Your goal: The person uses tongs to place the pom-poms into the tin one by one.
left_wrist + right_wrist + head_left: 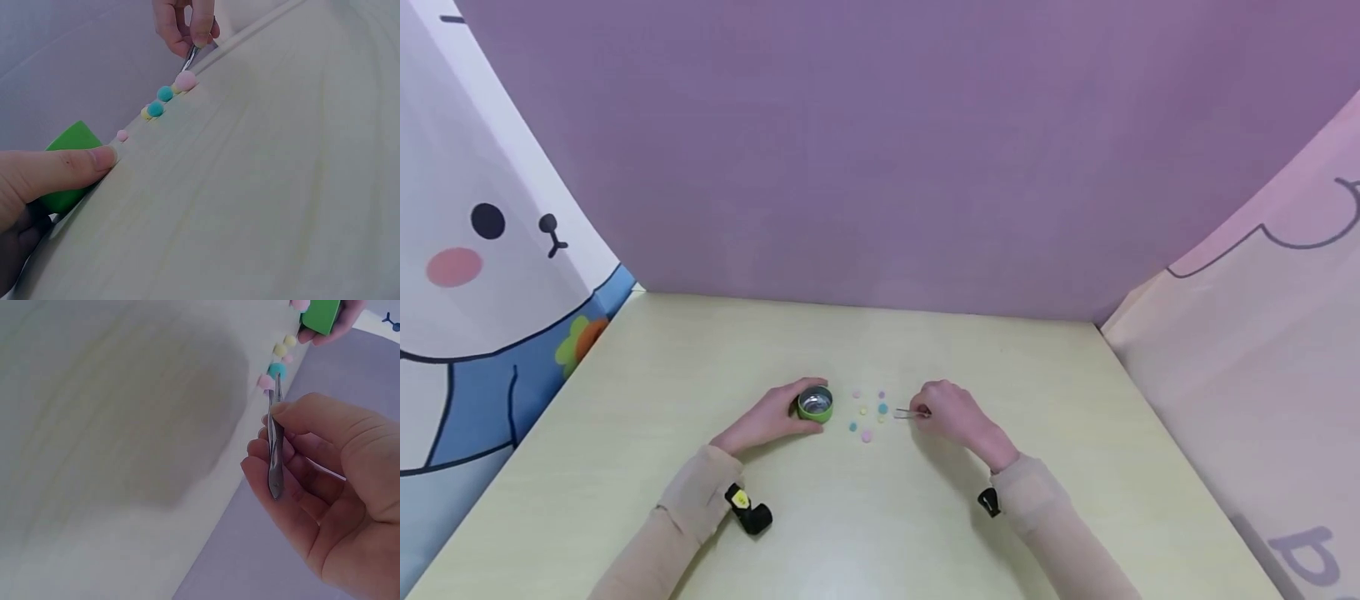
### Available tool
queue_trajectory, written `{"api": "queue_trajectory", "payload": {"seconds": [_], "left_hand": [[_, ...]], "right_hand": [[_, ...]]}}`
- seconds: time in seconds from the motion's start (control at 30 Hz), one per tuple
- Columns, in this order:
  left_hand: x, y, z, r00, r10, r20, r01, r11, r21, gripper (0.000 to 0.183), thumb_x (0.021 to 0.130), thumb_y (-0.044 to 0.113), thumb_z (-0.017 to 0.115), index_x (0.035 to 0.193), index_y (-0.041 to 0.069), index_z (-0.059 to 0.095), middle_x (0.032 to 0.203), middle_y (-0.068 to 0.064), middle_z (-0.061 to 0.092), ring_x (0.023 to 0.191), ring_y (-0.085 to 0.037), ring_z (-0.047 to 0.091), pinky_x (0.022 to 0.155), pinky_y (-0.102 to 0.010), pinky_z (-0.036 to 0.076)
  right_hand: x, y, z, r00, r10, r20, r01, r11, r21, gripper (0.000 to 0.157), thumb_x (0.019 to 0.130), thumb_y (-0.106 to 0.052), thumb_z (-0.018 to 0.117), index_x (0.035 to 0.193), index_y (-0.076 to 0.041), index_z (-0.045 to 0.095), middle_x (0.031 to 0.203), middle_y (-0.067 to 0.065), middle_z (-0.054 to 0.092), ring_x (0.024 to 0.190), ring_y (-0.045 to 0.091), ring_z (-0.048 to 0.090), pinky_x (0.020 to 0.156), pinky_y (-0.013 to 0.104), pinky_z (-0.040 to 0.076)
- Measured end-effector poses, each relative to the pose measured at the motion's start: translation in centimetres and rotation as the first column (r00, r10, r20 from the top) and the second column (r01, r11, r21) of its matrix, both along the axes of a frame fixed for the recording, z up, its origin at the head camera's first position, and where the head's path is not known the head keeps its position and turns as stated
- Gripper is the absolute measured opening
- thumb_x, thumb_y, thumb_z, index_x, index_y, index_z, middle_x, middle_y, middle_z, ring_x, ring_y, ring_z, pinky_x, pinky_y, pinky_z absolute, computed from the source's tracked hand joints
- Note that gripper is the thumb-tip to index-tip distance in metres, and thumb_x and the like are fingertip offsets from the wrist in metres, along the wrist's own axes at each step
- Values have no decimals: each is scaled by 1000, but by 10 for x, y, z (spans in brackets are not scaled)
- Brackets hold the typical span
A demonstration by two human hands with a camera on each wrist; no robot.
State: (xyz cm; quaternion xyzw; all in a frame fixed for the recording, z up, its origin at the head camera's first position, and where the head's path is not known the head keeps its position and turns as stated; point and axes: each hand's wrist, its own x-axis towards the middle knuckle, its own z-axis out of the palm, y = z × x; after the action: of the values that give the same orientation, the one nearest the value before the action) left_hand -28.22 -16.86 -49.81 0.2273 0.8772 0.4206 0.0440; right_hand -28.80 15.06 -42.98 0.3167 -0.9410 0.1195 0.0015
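Note:
My left hand (pixel 775 414) holds a small round green container (pixel 816 415) with a silvery inside, upright on the table, its thumb along the near side. In the left wrist view the container (pixel 75 140) shows partly behind the thumb. Metal tweezers (pixel 275 447) are pinched between thumb and fingers of my right hand (pixel 951 414), their tips apart and pointing left. Several small pastel balls, among them a blue-green ball (pixel 883 408) and a pink ball (pixel 867 436), lie between the container and the tweezers. Nothing shows between the tweezer tips in the head view.
The pale wooden table (pixel 850 533) meets a purple wall panel (pixel 880 167) at its back edge. Cartoon-printed panels flank it: a white character (pixel 497 275) on the left and a pale panel (pixel 1262 375) on the right. Black wrist devices sit on both sleeves.

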Motion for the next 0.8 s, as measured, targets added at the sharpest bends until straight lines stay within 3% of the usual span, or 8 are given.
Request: {"api": "queue_trajectory", "payload": {"seconds": [0.6,0.8], "left_hand": [[-1,0,1,1000,3,-19,-3,1000,-8,76,81,24,82,147,11,45,143,-12,57,129,-30,56,110,-50,44],[-1,0,1,1000,-1,-9,1,1000,2,77,81,25,83,147,11,45,144,-12,56,131,-31,54,112,-52,42]], "right_hand": [[-4,1,-7,999,21,-31,-20,999,30,26,85,-1,69,63,-13,62,62,-4,45,60,7,35,52,16,25],[-3,2,-5,998,14,-62,-13,1000,13,22,85,0,70,67,-12,68,65,-3,53,60,7,38,52,16,28]]}}
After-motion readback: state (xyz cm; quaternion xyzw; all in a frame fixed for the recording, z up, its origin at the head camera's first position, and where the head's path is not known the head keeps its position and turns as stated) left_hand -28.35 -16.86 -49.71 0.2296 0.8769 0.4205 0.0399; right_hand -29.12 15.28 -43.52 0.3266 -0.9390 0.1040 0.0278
